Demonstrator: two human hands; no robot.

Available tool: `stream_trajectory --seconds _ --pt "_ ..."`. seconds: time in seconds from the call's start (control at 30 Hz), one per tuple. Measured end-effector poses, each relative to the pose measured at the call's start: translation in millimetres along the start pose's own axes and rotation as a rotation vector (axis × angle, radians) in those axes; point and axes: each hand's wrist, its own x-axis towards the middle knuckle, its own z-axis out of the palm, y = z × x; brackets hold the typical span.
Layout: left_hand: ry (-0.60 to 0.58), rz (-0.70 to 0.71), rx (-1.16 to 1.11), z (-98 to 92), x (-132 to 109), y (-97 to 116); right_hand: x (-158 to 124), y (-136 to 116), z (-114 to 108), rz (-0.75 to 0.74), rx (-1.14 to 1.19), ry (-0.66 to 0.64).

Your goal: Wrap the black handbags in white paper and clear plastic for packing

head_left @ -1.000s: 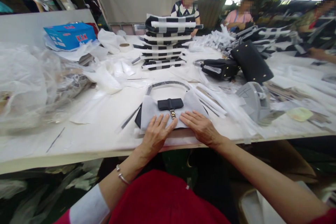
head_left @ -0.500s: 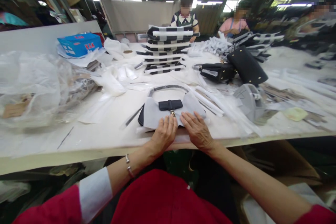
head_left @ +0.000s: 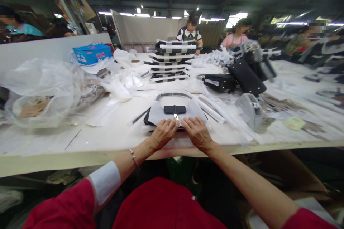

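A black handbag (head_left: 147, 118) lies on the table in front of me, its curved handle (head_left: 174, 94) pointing away. A thin white sheet (head_left: 157, 111) covers most of its front, tucked around a black strap tab (head_left: 175, 109) with a gold clasp (head_left: 176, 117). My left hand (head_left: 164, 131) is closed over the near edge of bag and sheet, just left of the clasp. On the other side of the clasp, my right hand (head_left: 197, 132) grips the same edge, fingers on top. Both thumbs are mostly hidden.
Behind the bag rises a stack of wrapped black bags (head_left: 172, 68). More black bags (head_left: 247, 77) and a grey tape dispenser (head_left: 248, 109) are to the right. Plastic wrapping (head_left: 45, 93) and a blue box (head_left: 92, 54) stand left. Co-workers are across the table.
The view has tilted up slightly. Both hands stay at the bag's near edge, and the right fingers have come closer to the clasp. A grey-wrapped item at the back right has been raised.
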Motion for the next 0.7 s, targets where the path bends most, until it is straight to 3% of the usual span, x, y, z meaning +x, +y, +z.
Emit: stream_trajectory --seconds 0.27,0.47,0.7 --pt "-0.031 -0.073 0.088 -7.3 8 7 -5 2 12 0.012 0.007 0.065" --pt "-0.005 0.016 0.069 -14.5 13 -11 3 -3 -3 0.053 0.038 0.029" --pt "0.03 0.086 -0.008 -34.4 34 -38 23 12 -18 0.064 -0.087 0.044"
